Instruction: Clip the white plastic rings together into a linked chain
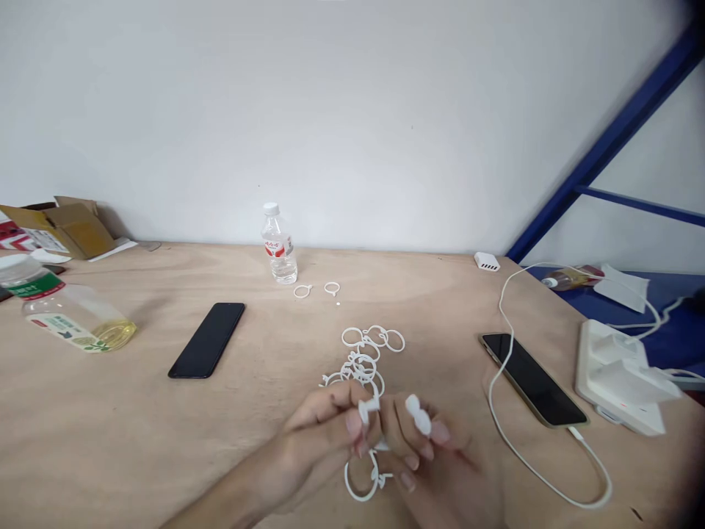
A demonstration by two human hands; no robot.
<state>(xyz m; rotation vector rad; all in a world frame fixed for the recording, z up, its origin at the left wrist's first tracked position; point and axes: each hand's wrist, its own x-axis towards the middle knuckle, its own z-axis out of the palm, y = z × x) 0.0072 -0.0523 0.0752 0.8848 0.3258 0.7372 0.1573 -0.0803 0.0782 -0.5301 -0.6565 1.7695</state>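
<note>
Pinching white plastic pieces (pixel 368 408), our left hand (pixel 324 426) and right hand (pixel 427 448) face a clear water-holding bottle (pixel 280 257) near the wooden table edge (pixel 385 254).

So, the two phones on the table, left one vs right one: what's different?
- Cable: the right phone has a white cable plugged into its near end; the left phone has none attached.
- Edge: the right phone shows a pale rim around its screen; the left phone looks black all over.
- Pose: the left phone's far end slants right, the right phone's slants left.

Shared: both lie flat on the wooden table, dark screens up.
</note>
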